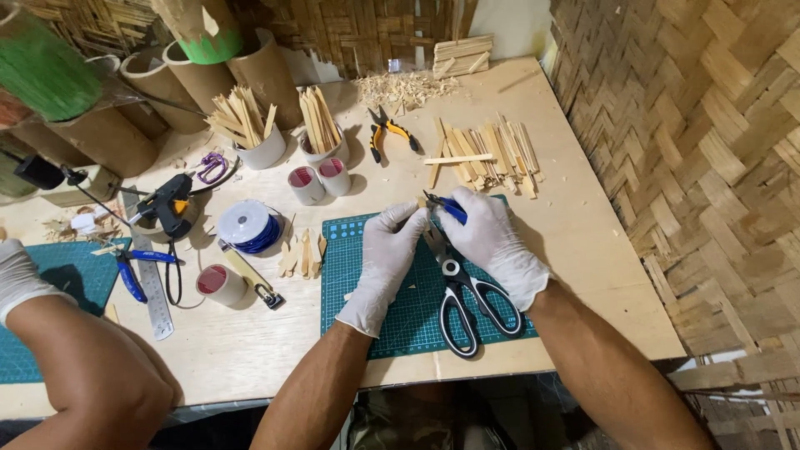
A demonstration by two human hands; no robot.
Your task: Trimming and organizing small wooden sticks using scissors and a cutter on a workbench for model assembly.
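Plywood table [575,250]: white cups [265,150] hold wood sticks [242,112], seemingly upright.

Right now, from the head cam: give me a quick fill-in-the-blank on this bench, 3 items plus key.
1. Both of the person's hands, left hand and right hand, wear white ____.
2. The black-handled scissors lie on a ____ cutting mat.
3. The right hand holds a small tool with ____ handles.

Missing words: gloves; green; blue
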